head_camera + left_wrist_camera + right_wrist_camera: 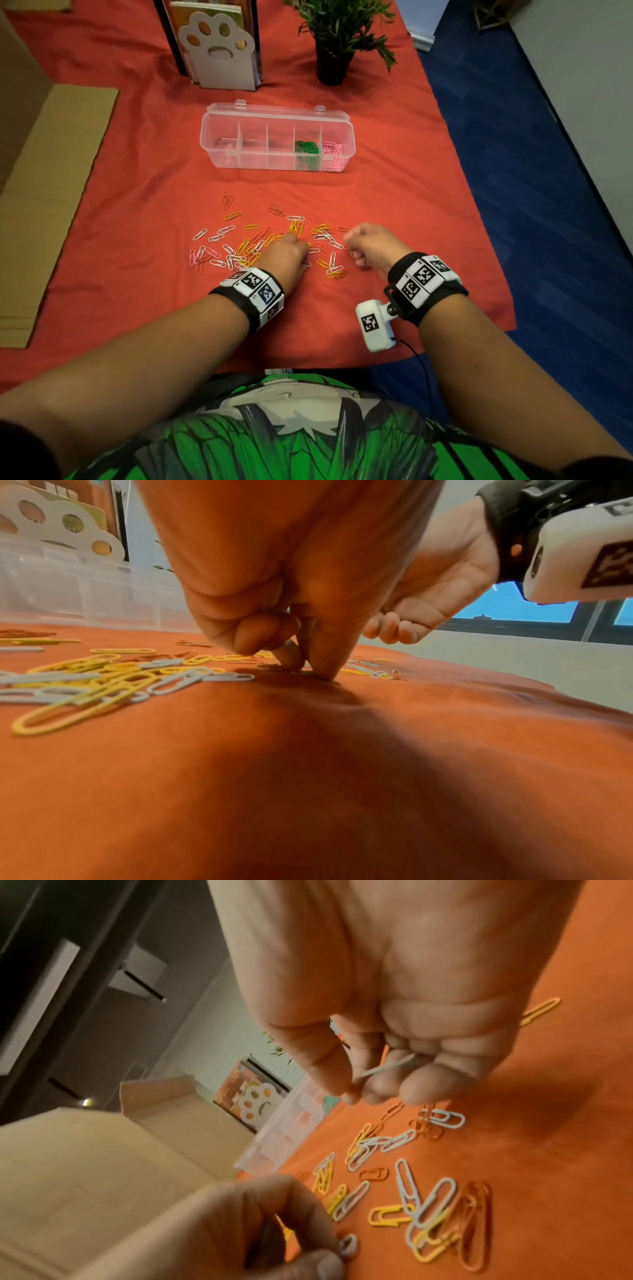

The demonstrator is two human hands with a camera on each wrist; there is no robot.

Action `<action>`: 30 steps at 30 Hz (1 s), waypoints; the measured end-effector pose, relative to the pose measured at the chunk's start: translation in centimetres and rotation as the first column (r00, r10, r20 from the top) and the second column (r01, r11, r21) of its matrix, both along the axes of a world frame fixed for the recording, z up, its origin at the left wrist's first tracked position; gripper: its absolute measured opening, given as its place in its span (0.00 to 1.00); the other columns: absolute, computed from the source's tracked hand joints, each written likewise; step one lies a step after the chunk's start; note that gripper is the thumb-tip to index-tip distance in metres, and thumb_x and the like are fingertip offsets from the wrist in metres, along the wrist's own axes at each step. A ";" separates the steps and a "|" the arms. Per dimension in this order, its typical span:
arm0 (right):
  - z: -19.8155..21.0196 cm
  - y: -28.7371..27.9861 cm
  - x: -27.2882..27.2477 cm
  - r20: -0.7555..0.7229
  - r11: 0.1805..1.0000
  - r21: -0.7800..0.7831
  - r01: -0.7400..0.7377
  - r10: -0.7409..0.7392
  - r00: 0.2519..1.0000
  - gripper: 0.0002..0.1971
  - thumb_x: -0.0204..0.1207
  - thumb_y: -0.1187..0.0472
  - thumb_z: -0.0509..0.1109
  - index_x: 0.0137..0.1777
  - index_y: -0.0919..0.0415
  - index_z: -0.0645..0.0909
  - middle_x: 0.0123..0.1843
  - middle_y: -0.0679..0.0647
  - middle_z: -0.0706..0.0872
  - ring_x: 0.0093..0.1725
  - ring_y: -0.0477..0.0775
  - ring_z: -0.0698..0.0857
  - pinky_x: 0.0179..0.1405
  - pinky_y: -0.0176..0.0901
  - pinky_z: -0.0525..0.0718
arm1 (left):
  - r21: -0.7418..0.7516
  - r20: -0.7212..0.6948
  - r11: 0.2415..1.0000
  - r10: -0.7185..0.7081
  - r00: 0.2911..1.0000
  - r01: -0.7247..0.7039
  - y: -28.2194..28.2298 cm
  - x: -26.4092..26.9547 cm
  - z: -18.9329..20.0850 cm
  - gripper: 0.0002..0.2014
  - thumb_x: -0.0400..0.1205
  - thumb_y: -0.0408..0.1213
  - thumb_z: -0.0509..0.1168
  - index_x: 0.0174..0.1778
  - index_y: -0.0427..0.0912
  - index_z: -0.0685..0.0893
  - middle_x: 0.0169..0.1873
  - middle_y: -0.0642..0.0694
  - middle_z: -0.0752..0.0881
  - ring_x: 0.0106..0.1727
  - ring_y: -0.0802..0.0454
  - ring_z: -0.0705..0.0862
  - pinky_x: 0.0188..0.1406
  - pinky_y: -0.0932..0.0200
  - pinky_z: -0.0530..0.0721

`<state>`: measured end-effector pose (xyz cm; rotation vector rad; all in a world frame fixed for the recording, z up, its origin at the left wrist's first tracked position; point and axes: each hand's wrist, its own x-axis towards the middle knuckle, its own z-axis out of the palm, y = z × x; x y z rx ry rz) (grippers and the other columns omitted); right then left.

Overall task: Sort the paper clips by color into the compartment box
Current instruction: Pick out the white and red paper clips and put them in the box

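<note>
Loose yellow, white, orange and pink paper clips (253, 245) lie scattered on the red cloth. The clear compartment box (239, 113) stands open behind them, with green clips (306, 150) in the fourth cell and pink clips (333, 156) in the rightmost. My left hand (301, 245) is down in the pile, thumb and forefinger (322, 666) pinching a white clip (347, 1245) against the cloth. My right hand (352, 246) hovers just right of the pile, its curled fingers holding a white clip (387, 1066).
A paw-shaped white book stand (219, 51) and a potted plant (334, 44) stand behind the box. Flat cardboard (51, 178) lies at the left. The cloth ends at the right over blue floor (531, 192).
</note>
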<state>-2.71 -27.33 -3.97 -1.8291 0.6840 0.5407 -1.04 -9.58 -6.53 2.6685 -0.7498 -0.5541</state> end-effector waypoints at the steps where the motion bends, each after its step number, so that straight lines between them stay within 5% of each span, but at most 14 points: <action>1: -0.1 0.0 0.1 -0.003 0.995 -0.083 -0.057 0.057 0.998 0.11 0.75 0.66 0.64 0.33 0.53 0.74 0.30 0.50 0.76 0.29 0.48 0.75 0.27 0.38 0.73 | -0.002 0.010 1.000 -0.007 1.000 0.007 0.1 0.0 0.0 0.09 0.78 0.36 0.63 0.51 0.36 0.80 0.53 0.36 0.80 0.57 0.37 0.80 0.56 0.48 0.78; 3: -0.3 0.5 0.0 -0.051 0.920 -0.325 -0.218 0.214 0.976 0.07 0.74 0.61 0.66 0.34 0.55 0.77 0.35 0.52 0.82 0.39 0.54 0.81 0.38 0.41 0.77 | 0.007 0.013 1.000 -0.010 1.000 0.010 0.1 0.1 0.0 0.09 0.78 0.37 0.63 0.51 0.37 0.80 0.53 0.37 0.80 0.57 0.38 0.80 0.56 0.49 0.78; 5: -0.1 1.5 -0.3 -0.142 0.763 -0.539 -0.357 0.335 0.931 0.09 0.75 0.56 0.67 0.45 0.61 0.83 0.48 0.61 0.87 0.52 0.60 0.85 0.50 0.44 0.80 | 0.043 0.008 0.999 -0.018 1.000 0.018 0.1 0.1 0.0 0.10 0.78 0.38 0.64 0.51 0.37 0.79 0.53 0.38 0.80 0.58 0.38 0.80 0.57 0.49 0.79; 9: -0.8 3.5 -0.7 -0.195 0.507 -0.734 -0.452 0.480 0.855 0.18 0.76 0.53 0.66 0.59 0.67 0.81 0.61 0.65 0.83 0.63 0.65 0.81 0.59 0.50 0.81 | 0.086 0.003 0.995 -0.042 0.999 0.041 0.1 0.1 0.0 0.11 0.78 0.39 0.62 0.52 0.36 0.79 0.53 0.36 0.80 0.57 0.36 0.81 0.57 0.46 0.80; 13: -1.2 4.7 -0.6 -0.214 0.447 -0.764 -0.465 0.505 0.836 0.17 0.75 0.64 0.63 0.63 0.67 0.77 0.64 0.64 0.80 0.64 0.65 0.80 0.60 0.52 0.81 | -0.024 -0.029 0.999 0.022 0.999 -0.023 0.1 -0.2 0.5 0.11 0.80 0.36 0.60 0.53 0.35 0.80 0.53 0.34 0.82 0.58 0.36 0.80 0.56 0.49 0.75; 16: -0.6 4.0 0.0 -0.210 0.520 -0.689 -0.505 0.523 0.826 0.15 0.75 0.65 0.62 0.60 0.67 0.79 0.63 0.65 0.82 0.63 0.65 0.82 0.59 0.49 0.81 | -0.134 -0.183 0.965 0.199 0.963 -0.225 0.5 0.1 1.3 0.09 0.81 0.35 0.60 0.54 0.39 0.81 0.53 0.39 0.85 0.56 0.42 0.81 0.54 0.55 0.75; 18: -0.3 2.9 0.6 -0.136 0.681 -0.570 -0.460 0.473 0.870 0.10 0.76 0.64 0.63 0.54 0.63 0.81 0.55 0.62 0.86 0.58 0.62 0.84 0.54 0.46 0.81 | -0.194 -0.384 0.894 0.310 0.869 -0.405 0.7 0.7 1.6 0.07 0.81 0.34 0.60 0.49 0.45 0.82 0.45 0.43 0.85 0.47 0.46 0.82 0.49 0.57 0.78; 21: -0.3 1.2 1.1 0.042 0.962 -0.199 -0.188 0.200 0.979 0.11 0.73 0.71 0.65 0.37 0.53 0.76 0.33 0.53 0.80 0.31 0.51 0.80 0.28 0.38 0.75 | -0.231 -0.783 0.588 0.361 0.507 -0.775 0.8 1.2 2.5 0.11 0.79 0.29 0.55 0.35 0.46 0.77 0.29 0.47 0.76 0.29 0.52 0.74 0.27 0.63 0.77; 23: 0.0 0.3 1.1 0.056 0.997 0.074 -0.020 0.016 0.998 0.15 0.75 0.75 0.59 0.38 0.52 0.75 0.29 0.52 0.75 0.21 0.43 0.73 0.16 0.32 0.69 | -0.161 -0.921 0.403 0.268 0.284 -0.901 1.0 1.5 3.4 0.13 0.78 0.29 0.50 0.32 0.44 0.74 0.28 0.47 0.72 0.28 0.53 0.72 0.28 0.63 0.77; 25: 0.7 -0.3 1.1 0.033 0.947 0.293 0.131 -0.147 0.989 0.14 0.78 0.74 0.55 0.39 0.57 0.75 0.30 0.53 0.73 0.23 0.45 0.74 0.16 0.31 0.73 | -0.130 -0.962 0.331 0.187 0.200 -0.935 1.1 1.9 3.8 0.13 0.77 0.29 0.49 0.30 0.42 0.74 0.28 0.46 0.73 0.28 0.52 0.73 0.32 0.59 0.79; 27: 0.9 -0.6 1.4 0.006 0.891 0.398 0.217 -0.239 0.971 0.10 0.79 0.71 0.57 0.38 0.60 0.74 0.30 0.53 0.71 0.24 0.47 0.74 0.17 0.33 0.75 | -0.150 -0.943 0.362 0.227 0.243 -0.920 0.6 2.1 3.6 0.12 0.77 0.31 0.52 0.30 0.42 0.76 0.27 0.46 0.73 0.25 0.53 0.72 0.30 0.60 0.79; 28: 0.8 -0.5 1.6 0.014 0.910 0.360 0.204 -0.224 0.974 0.10 0.78 0.69 0.59 0.37 0.59 0.74 0.30 0.53 0.71 0.23 0.47 0.72 0.17 0.34 0.74 | -0.189 -0.892 0.436 0.300 0.340 -0.880 0.3 2.0 3.2 0.11 0.77 0.33 0.56 0.30 0.43 0.78 0.26 0.46 0.74 0.25 0.53 0.72 0.29 0.60 0.79; 30: 0.1 -0.1 2.0 0.050 0.999 0.040 0.007 -0.009 0.999 0.10 0.76 0.68 0.63 0.35 0.56 0.75 0.30 0.51 0.75 0.25 0.49 0.74 0.22 0.37 0.75 | -0.249 -0.612 0.705 0.417 0.672 -0.664 -0.1 1.9 2.5 0.06 0.76 0.39 0.66 0.34 0.44 0.84 0.30 0.42 0.84 0.29 0.49 0.79 0.34 0.57 0.81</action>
